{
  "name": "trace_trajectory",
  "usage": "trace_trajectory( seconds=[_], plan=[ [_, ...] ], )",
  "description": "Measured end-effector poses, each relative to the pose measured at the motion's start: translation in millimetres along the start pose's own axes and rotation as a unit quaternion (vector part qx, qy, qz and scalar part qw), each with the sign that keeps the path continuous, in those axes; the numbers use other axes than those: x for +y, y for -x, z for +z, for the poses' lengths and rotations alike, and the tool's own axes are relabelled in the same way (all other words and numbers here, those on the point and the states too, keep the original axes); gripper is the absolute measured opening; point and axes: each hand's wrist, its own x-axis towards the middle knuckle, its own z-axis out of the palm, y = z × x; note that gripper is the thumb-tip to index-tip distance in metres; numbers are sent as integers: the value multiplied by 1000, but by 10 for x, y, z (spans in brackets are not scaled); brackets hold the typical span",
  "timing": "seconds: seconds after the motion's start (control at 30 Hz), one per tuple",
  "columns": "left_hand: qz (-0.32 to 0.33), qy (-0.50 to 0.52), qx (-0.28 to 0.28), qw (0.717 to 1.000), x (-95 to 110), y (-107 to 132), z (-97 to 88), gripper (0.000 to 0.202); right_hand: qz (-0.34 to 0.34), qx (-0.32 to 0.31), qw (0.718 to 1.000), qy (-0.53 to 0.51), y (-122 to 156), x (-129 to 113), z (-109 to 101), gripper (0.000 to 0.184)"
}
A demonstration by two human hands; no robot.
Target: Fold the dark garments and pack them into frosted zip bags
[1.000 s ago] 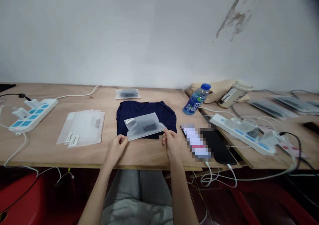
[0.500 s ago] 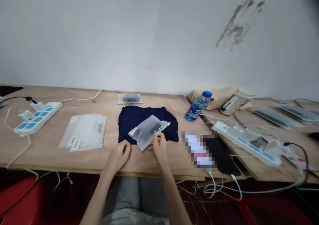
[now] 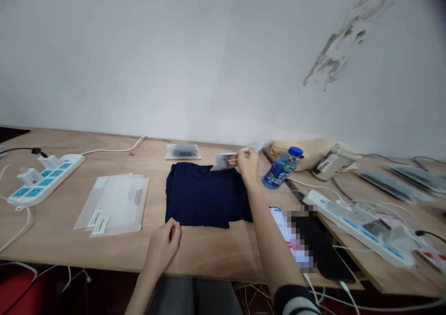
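Observation:
My right hand [image 3: 248, 164] is pinched on a frosted plastic bag [image 3: 223, 161], held above the far right corner of a dark navy folded cloth [image 3: 205, 194]. Part of the bag is hidden behind the fingers. My left hand [image 3: 163, 243] rests on the table by the near left corner of the cloth, its fingers curled in with nothing visible in them. Behind the cloth lies another frosted bag [image 3: 183, 151] with something dark inside. Left of the cloth is a small stack of flat frosted bags [image 3: 120, 199] with white labels.
A blue-capped bottle [image 3: 282, 168] stands right of my right hand, near a paper cup [image 3: 334, 164]. Two phones, one black [image 3: 324, 245], lie below it. Power strips [image 3: 45, 180] with cables sit on both sides. More filled bags [image 3: 386, 180] lie far right.
My right hand has moved up and away with the bag, from over the cloth's near part to its far right corner. The cloth is now uncovered. My left hand stays on the table.

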Motion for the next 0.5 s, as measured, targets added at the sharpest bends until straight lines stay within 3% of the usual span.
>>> trace_trajectory(
  seconds=[0.13, 0.23, 0.4, 0.5],
  plan=[
    [-17, -44, 32, 998, 8, 4, 71, 28, 39, -32, 998, 28, -643, 22, 356, 15],
    [-7, -60, 40, 997, -11, 9, 114, 28, 70, -70, 993, 60, -952, 109, 685, 21],
    [-3, -75, 51, 996, -39, 22, 129, 28, 75, -174, 976, 104, -1071, 306, 1126, 35],
    [-6, -74, 52, 996, -37, 27, 117, 27, 38, -215, 967, 134, -956, 465, 1157, 28]
  ],
)
